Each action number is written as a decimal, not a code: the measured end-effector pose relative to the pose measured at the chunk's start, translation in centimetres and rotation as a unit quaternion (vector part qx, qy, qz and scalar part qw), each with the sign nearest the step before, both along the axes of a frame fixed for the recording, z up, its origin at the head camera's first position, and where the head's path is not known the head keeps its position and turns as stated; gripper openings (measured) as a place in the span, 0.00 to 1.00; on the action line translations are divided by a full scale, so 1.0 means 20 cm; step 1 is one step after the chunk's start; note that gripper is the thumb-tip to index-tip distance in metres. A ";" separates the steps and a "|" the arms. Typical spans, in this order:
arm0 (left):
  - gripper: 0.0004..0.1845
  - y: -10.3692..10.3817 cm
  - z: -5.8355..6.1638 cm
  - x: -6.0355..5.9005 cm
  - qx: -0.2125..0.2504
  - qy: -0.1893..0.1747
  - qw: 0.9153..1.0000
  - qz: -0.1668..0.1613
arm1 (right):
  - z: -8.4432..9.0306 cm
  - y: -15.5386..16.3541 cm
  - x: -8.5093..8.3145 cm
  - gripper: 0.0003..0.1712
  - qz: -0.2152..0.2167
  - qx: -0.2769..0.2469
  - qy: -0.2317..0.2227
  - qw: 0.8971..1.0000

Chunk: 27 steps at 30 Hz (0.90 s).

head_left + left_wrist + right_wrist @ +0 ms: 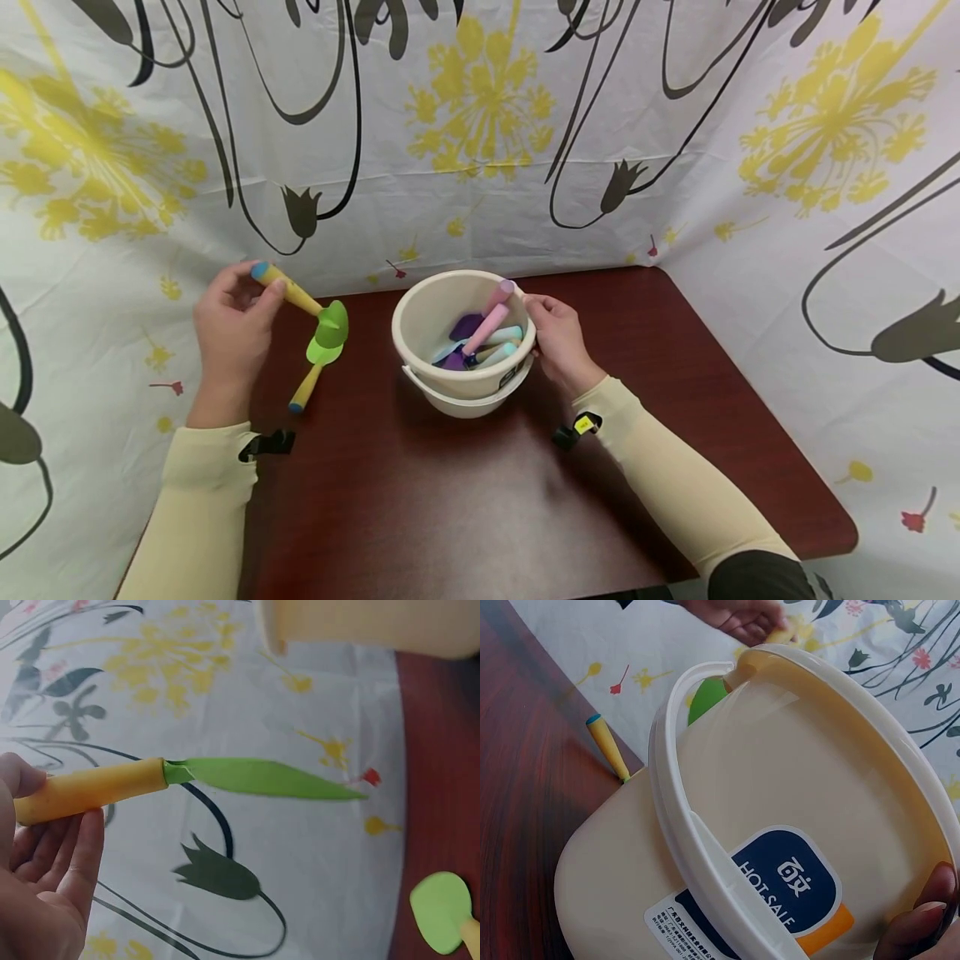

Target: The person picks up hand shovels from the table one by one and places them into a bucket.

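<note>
My left hand [238,310] pinches the yellow handle of a toy trowel [291,290] and holds it above the table's left edge, its green blade [332,323] pointing right and down. The left wrist view shows that handle [90,791] in my fingers [52,862] and the blade [262,778] edge-on. A second green tool [309,379] with a yellow handle lies flat on the table under it. My right hand [546,317] grips the right rim of a cream bucket [420,321]. The right wrist view fills with that bucket [780,825], my fingertips [922,922] on its rim.
Inside the bucket lie several toy tools, among them a pink-handled purple one [483,329] and pale blue ones [504,336]. The dark red table [465,500] is backed by a flowered white cloth [480,125]. The bucket's carry handle [450,404] hangs down at the front.
</note>
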<state>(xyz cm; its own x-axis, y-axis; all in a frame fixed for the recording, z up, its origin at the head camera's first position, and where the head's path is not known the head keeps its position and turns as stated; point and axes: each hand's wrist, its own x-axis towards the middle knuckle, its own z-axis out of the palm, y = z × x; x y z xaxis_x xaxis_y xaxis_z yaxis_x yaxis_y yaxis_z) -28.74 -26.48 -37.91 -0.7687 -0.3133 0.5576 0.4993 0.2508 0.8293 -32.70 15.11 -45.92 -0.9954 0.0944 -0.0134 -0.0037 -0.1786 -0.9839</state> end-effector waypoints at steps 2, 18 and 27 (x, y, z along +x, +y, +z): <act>0.11 0.02 0.04 0.01 0.040 0.010 0.999 -0.021 | 0.00 0.00 0.00 0.19 0.000 0.001 -0.001 1.000; 0.09 0.15 0.16 0.00 0.166 0.049 0.976 -0.131 | 0.00 0.01 0.00 0.19 0.000 0.003 -0.003 1.000; 0.10 0.23 0.21 -0.02 0.123 0.073 0.978 -0.153 | 0.00 0.00 0.00 0.19 0.000 -0.005 -0.005 1.000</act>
<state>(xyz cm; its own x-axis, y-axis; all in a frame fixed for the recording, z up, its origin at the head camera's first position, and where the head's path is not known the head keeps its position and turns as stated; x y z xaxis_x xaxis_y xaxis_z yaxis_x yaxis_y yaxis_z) -29.20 -21.87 -33.74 -0.7658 -0.2193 0.6046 0.6367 -0.1264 0.7606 -32.72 15.15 -45.98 -0.9952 0.0943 -0.0244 0.0062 -0.1886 -0.9820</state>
